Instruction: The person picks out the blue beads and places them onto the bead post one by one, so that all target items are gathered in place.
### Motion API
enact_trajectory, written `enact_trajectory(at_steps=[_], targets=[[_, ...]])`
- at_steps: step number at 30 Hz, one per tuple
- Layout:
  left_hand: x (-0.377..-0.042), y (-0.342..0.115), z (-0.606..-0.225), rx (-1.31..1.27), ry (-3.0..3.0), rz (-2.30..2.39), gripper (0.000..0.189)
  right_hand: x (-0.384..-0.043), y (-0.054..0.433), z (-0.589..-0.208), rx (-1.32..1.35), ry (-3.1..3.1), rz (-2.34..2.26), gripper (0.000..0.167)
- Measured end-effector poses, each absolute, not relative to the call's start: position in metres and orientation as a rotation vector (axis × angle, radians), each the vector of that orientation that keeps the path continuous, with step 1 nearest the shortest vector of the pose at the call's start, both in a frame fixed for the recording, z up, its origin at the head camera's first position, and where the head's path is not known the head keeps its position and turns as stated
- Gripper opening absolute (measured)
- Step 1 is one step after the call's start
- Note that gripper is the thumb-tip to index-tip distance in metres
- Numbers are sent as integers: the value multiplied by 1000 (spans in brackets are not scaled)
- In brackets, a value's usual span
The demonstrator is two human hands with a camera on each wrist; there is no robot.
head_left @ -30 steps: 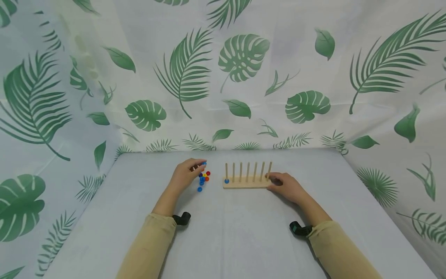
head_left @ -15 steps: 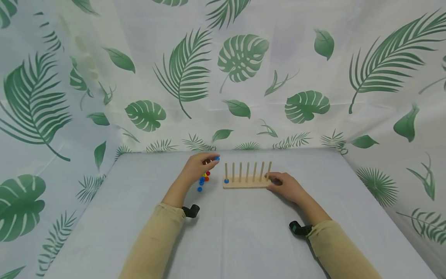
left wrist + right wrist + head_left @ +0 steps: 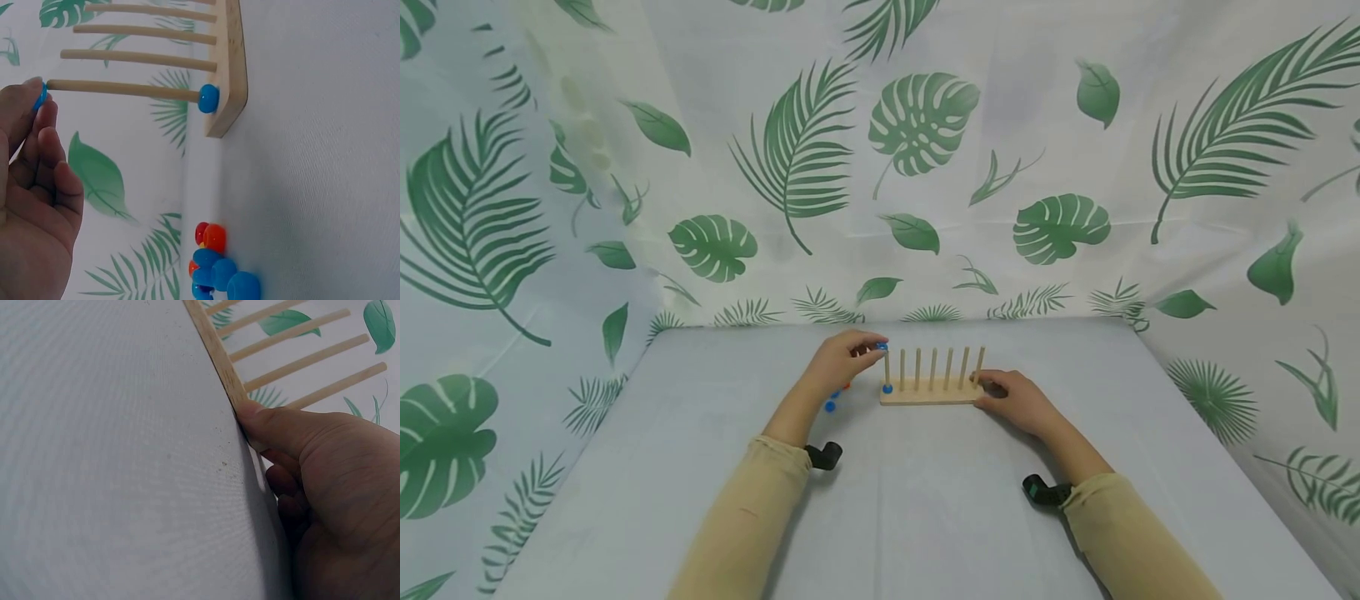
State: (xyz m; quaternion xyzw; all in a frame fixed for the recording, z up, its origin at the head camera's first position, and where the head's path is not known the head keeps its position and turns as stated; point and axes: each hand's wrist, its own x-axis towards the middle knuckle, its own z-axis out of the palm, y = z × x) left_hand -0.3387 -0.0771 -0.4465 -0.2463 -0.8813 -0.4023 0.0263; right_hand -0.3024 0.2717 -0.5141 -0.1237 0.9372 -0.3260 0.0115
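My left hand [image 3: 842, 360] pinches a blue bead [image 3: 41, 97] between thumb and fingertips, right at the top of the leftmost peg [image 3: 125, 89]. Another blue bead [image 3: 887, 389] sits at the foot of that same peg. The wooden peg board [image 3: 928, 398] carries a row of several upright pegs; the others bear no beads. At the board's right end, my right hand [image 3: 1018, 402] grips the wood, its thumb [image 3: 253, 415] on the near edge and the other fingers partly hidden behind.
Left of the board lies a cluster of loose beads, with blue beads [image 3: 244, 287], an orange bead [image 3: 215, 238] and a red bead [image 3: 200, 233]. The left hand hides part of it in the head view. A leaf-patterned curtain [image 3: 917, 267] rises behind the white table [image 3: 940, 500].
My left hand has lifted the blue bead from beside the cluster and moved it right to the top of the leftmost peg. The right hand and the board have stayed put.
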Motion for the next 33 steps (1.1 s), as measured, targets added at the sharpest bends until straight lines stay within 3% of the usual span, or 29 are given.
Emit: enact_trajectory(at_steps=[19,33], targets=[[-339,-72,-452,-774,-2737,-1239,31,-303,272,-514,-400,2928,-1005,49],[-339,-68,-477,-739,-2794,-1222,29,-303,271,-513,-378,2923,-1015,49]])
